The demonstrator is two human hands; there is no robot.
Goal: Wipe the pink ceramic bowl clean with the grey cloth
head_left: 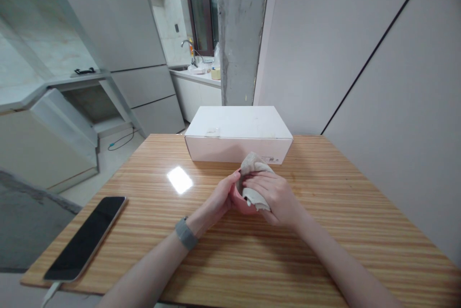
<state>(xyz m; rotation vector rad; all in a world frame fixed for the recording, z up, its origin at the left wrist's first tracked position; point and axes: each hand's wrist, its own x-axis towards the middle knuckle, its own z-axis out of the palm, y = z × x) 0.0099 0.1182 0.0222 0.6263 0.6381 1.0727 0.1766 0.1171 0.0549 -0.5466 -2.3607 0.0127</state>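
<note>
Both my hands meet over the middle of the wooden table (324, 260). My left hand (219, 200) and my right hand (275, 195) are closed together around a small beige cloth (252, 164), which sticks up between them; a pale edge of it shows below my right fingers. Something pinkish sits under the cloth between my palms, but I cannot make out what it is. My left wrist wears a grey band (185, 233). A shut white cardboard box (237, 130) lies just behind my hands.
A black phone (86, 238) lies face up near the table's left front corner with a white cable at its lower end. A grey wall runs along the right. Behind the table stand a concrete pillar (241, 34), a counter with a sink tap (189, 51) and grey cabinets.
</note>
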